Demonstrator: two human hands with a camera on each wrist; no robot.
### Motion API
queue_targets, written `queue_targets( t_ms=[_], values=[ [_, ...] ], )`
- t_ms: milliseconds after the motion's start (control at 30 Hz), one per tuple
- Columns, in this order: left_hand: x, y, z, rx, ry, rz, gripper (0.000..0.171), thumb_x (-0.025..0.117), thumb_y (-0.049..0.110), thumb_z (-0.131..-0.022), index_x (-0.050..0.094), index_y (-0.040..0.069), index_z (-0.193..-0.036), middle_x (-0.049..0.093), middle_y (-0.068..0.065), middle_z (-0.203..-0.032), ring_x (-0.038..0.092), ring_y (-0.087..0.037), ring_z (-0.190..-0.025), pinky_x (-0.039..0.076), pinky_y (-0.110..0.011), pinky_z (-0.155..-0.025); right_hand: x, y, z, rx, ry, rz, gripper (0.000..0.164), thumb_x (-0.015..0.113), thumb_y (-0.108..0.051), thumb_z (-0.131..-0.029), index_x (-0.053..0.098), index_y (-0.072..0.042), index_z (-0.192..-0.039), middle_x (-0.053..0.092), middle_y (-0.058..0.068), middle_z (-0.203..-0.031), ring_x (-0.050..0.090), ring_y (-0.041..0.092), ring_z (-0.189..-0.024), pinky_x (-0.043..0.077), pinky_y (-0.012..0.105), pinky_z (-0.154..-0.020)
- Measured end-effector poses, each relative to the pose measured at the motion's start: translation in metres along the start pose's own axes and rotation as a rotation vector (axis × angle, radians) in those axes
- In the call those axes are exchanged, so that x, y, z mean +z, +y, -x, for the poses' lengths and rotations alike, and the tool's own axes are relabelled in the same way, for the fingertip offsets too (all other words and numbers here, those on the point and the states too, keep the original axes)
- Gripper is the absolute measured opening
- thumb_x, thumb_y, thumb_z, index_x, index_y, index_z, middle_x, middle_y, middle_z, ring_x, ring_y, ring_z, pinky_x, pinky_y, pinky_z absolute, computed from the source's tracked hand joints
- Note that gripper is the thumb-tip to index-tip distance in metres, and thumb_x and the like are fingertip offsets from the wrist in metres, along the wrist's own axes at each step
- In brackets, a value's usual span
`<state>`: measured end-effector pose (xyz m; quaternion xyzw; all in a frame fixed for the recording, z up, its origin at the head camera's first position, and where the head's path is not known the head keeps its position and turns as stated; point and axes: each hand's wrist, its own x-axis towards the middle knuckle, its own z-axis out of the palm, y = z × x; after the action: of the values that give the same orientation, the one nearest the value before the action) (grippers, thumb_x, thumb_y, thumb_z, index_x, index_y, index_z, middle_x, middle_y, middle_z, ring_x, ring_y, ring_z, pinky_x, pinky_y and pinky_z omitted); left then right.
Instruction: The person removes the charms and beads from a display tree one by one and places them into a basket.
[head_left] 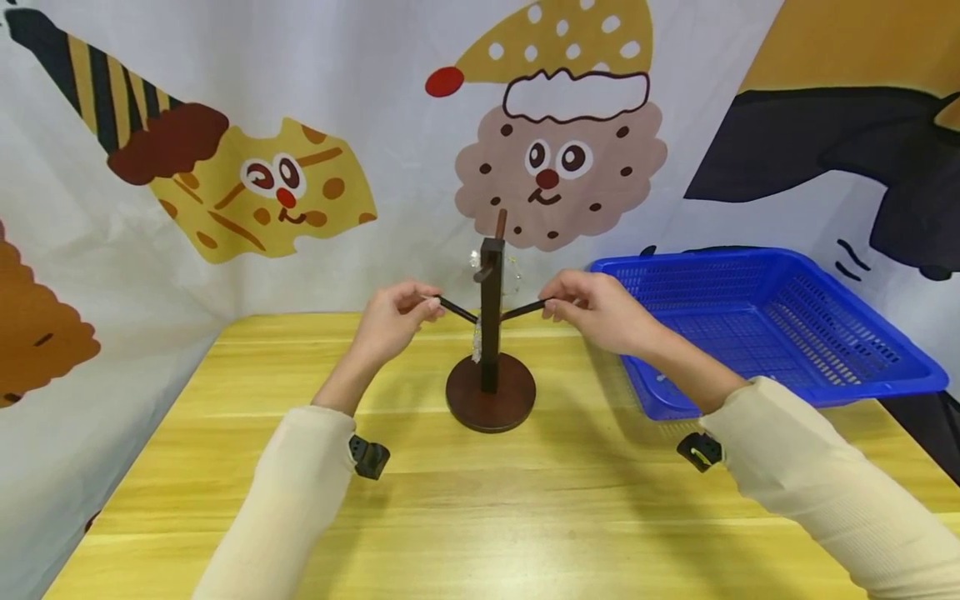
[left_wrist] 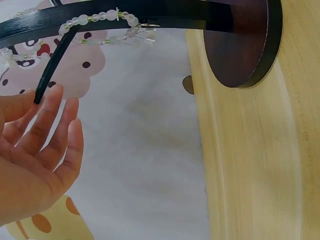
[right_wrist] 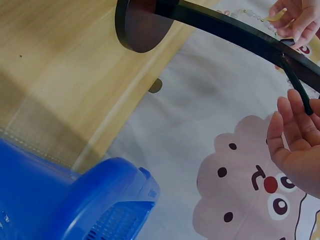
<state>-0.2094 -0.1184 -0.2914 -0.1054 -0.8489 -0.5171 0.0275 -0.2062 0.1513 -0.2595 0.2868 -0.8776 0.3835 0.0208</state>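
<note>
A dark wooden jewelry stand point(head_left: 491, 333) stands upright on its round base point(head_left: 491, 408), and slim dark pegs jut from its post. Thumb and fingertips of my left hand point(head_left: 393, 321) pinch the outer end of the left peg point(head_left: 456, 308). On the other side, my right hand point(head_left: 603, 312) pinches the tip of the right peg point(head_left: 527, 310). In the left wrist view, a string of clear and pale beads point(left_wrist: 110, 16) with touches of yellow-green hangs across the post. More beads point(head_left: 477, 342) dangle beside the post in the head view.
To the right, a blue plastic basket point(head_left: 892, 354) with perforated walls sits at the edge of the yellow wooden table point(head_left: 480, 508). A white cloth point(head_left: 405, 192) with cartoon food prints hangs behind the table. Both wrists wear small black cameras point(head_left: 369, 457).
</note>
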Motion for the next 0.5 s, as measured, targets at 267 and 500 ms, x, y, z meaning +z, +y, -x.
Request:
queue_targets(
  t_ms=[267, 500],
  values=[
    [-0.002, 0.006, 0.009, 0.048, 0.003, -0.141, 0.032, 0.054, 0.02, -0.094, 0.057, 0.011, -0.124, 0.066, -0.011, -0.1, 0.06, -0.024, -0.091, 0.046, -0.038, -0.071, 0.0, -0.001, 0.0, 0.013, -0.007, 0.014, 0.012, 0.053, -0.001, -0.091, 0.063, 0.001, -0.096, 0.066, 0.01, -0.084, 0.061, 0.019, -0.077, 0.047, 0.032, -0.067],
    [-0.005, 0.025, 0.018, 0.136, 0.072, -0.133, 0.03, 0.057, 0.019, -0.091, 0.059, 0.01, -0.12, 0.066, -0.011, -0.092, 0.059, -0.023, -0.085, 0.046, -0.036, -0.067, 0.0, 0.0, 0.001, 0.008, -0.004, 0.017, 0.012, 0.052, -0.001, -0.091, 0.063, 0.001, -0.096, 0.066, 0.012, -0.085, 0.061, 0.019, -0.078, 0.047, 0.033, -0.068]
  ],
)
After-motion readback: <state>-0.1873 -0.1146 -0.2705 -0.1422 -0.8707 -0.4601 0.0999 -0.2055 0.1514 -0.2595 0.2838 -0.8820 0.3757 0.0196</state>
